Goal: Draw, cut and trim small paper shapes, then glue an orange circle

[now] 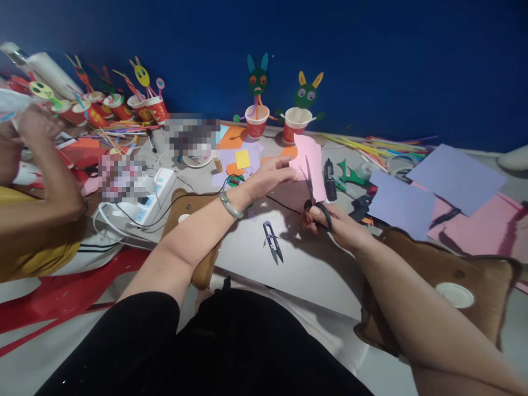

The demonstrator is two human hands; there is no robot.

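Observation:
My left hand (272,179) pinches the left edge of a pink paper sheet (315,165), which is held up over the table. The fingers of my right hand (330,223) are wrapped round the black handles of a pair of scissors (311,190). The blades lie against the pink paper, pointing up and away from me. Below my hands, small thread snips (273,242) rest on the white table. A yellow paper square (242,159) lies beyond my left wrist.
Two paper cups with green puppet heads (256,124) (295,124) stand at the back. Purple sheets (402,203), tape and pink paper (487,225) lie right. A power strip (154,198) lies left, near another person's arm (49,187).

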